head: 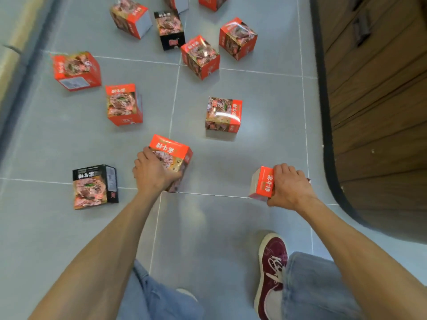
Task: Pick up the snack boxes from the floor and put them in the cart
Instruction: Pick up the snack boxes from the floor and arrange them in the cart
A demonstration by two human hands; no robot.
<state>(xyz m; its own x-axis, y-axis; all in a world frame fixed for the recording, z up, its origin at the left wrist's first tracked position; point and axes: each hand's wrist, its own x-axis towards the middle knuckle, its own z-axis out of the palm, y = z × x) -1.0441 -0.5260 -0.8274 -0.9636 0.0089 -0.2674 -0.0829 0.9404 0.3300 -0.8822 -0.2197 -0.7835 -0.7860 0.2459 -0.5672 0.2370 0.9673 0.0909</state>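
Several red and black snack boxes lie scattered on the grey tiled floor. My left hand (153, 172) grips a red box (174, 153) at the centre, fingers wrapped over its near side. My right hand (290, 187) grips another red box (263, 184), tilted with its grey side facing left. A black box (94, 185) lies just left of my left hand. Further out sit red boxes (123, 103), (223, 114), (76, 70), (200, 56), (238, 38), (130, 17) and a black one (169, 30). No cart is in view.
A brown wooden unit with a dark rounded edge (374, 100) fills the right side. A pale skirting and dark strip (16, 65) run along the left. My dark red shoe (271, 271) and jeans are at the bottom.
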